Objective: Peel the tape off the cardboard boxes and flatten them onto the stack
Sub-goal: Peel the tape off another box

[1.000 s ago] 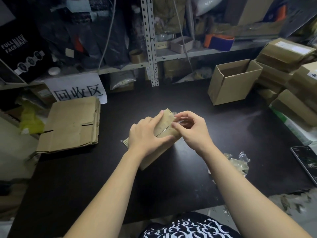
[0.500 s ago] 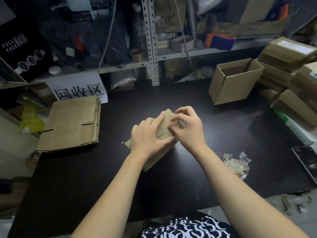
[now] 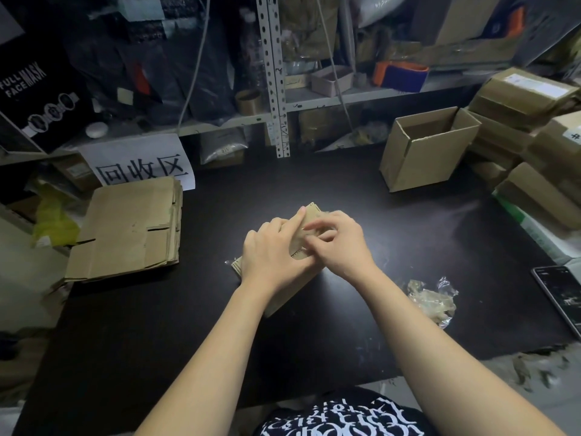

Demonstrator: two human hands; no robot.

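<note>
A small taped cardboard box [image 3: 300, 247] lies at an angle in the middle of the dark table [image 3: 220, 325]. My left hand [image 3: 273, 251] grips it from the near-left side, index finger stretched along its top. My right hand [image 3: 338, 243] sits over the box's right end with curled fingertips picking at the tape on the top face. Most of the box is hidden under both hands. The stack of flattened boxes [image 3: 129, 228] lies at the left edge of the table.
An open empty box [image 3: 424, 152] stands at the back right, beside a pile of sealed boxes [image 3: 528, 136]. Crumpled peeled tape [image 3: 432, 302] lies right of my arm. A phone [image 3: 562, 294] rests at the table's right edge. Shelves line the back.
My right hand has moved left and down onto the box top, closing against my left hand; its fingers now curl over the tape seam. The left hand holds as before.
</note>
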